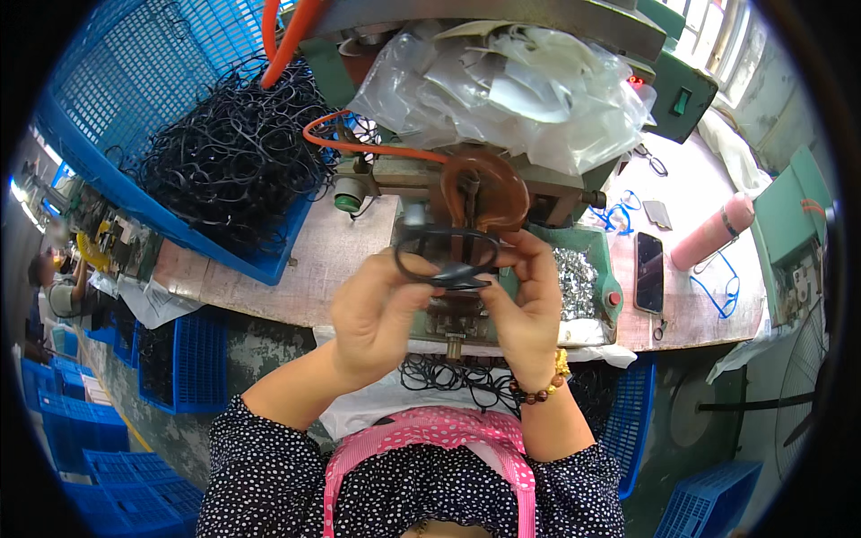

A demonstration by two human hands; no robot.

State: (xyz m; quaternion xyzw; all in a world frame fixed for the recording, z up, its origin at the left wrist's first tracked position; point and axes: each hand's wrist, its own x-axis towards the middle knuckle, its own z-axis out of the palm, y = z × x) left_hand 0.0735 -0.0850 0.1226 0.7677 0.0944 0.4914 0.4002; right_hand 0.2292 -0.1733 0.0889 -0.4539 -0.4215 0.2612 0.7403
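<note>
A looped black strap [450,275] is pinched between my two hands, in front of the press machine. My left hand [377,314] grips its left side with thumb and fingers together. On the other side, my right hand [527,314] closes on the strap near the brown ring-shaped guard [511,193] of the machine. The strap bends into a ring between the fingertips, and part of it is blurred. Below my hands, several black straps [462,375] lie in loops on white sheeting near my apron.
A blue crate [85,152] heaped with black straps [233,152] stands at the left. Clear plastic bags [529,90] cover the machine top. At right are a tray of small metal parts [574,278], a phone [648,272], a pink bottle [715,231] and blue straps [728,291].
</note>
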